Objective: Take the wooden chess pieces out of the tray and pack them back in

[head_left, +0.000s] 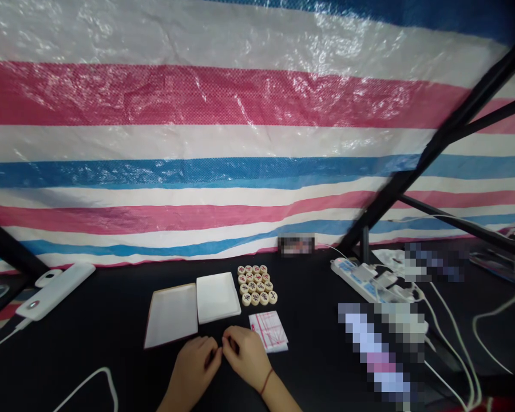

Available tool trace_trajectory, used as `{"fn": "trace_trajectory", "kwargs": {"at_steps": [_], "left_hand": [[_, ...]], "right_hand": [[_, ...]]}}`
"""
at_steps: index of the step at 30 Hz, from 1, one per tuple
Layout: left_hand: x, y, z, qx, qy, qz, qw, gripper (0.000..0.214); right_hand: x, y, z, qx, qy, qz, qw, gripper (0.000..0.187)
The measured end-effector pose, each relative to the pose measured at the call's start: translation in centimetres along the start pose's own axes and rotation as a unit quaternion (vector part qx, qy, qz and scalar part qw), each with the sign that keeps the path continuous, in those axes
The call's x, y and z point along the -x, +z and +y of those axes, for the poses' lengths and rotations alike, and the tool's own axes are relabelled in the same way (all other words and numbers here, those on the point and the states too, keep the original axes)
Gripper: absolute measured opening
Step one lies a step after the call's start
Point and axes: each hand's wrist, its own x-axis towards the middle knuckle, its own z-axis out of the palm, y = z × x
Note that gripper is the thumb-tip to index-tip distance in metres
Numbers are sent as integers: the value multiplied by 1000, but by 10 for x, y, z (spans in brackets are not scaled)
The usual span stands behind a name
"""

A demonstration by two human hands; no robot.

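My left hand (196,359) and my right hand (245,352) rest on the black table (111,320) near its front edge, fingertips meeting, fingers curled in. Whether anything small is pinched between them I cannot make out. Just beyond the hands lie two flat white box halves, a left one (172,315) and a right one (217,297). Several round wooden chess pieces (257,285) with red and black characters stand in a neat block behind them. A folded paper sheet with red lines (269,331) lies right next to my right hand.
A white power bank (55,290) with a cable lies at the left. A white power strip (369,280) with plugs and white cables sits at the right. Black frame bars (438,143) slant up at the right. A striped tarp (240,143) hangs behind the table.
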Motion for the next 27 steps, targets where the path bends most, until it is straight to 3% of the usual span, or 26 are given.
{"fn": "trace_trajectory", "kwargs": {"at_steps": [18,27], "left_hand": [[0,-1,0,10,-21,-28,999,24],[-1,-7,4,21,-14,-4,1000,26]], "right_hand": [[0,0,1,5,-3,0,1000,11],[2,-1,-1,15,-6,-2,1000,12]]}}
